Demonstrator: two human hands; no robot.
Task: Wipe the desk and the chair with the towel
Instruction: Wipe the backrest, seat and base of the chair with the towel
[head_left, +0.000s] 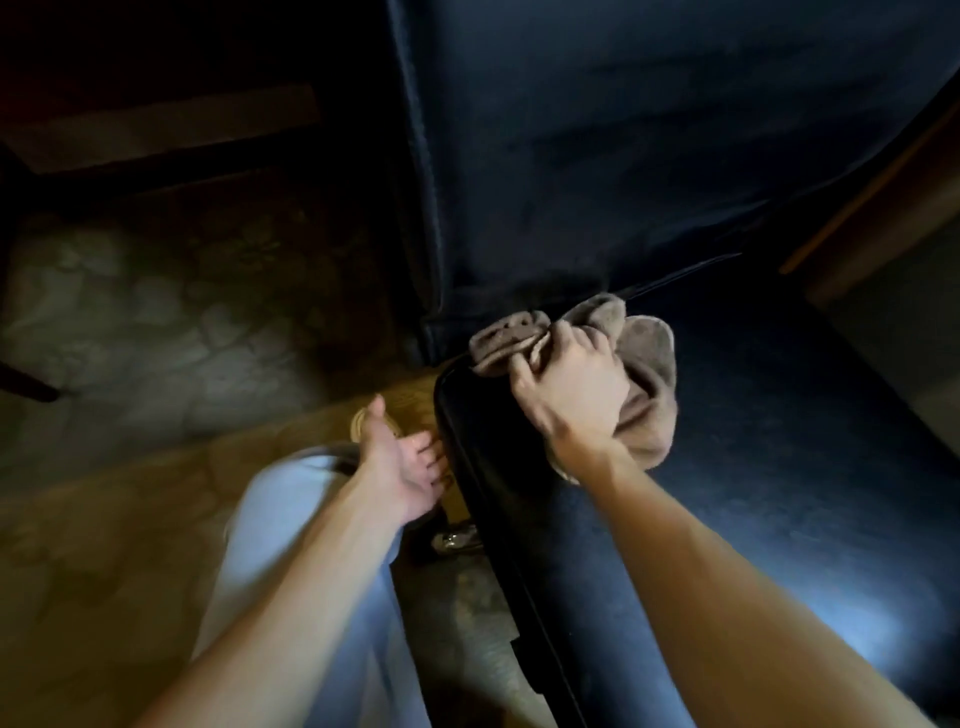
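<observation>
A dark blue chair fills the right half of the view, its seat (753, 467) below and its backrest (623, 156) rising behind. My right hand (571, 395) grips a bunched beige towel (649, 374) and holds it against the seat's back left corner, where seat and backrest meet. My left hand (405, 467) hovers with its palm up and fingers relaxed, just left of the seat's black front-left edge (483, 493), holding nothing. No desk can be made out with certainty in this dim frame.
A patterned carpet (156, 312) covers the floor at left. My leg in light trousers (291, 545) stands beside the chair. A shiny chair foot (457, 540) shows under the seat edge. A wooden edge (872, 197) runs along the upper right.
</observation>
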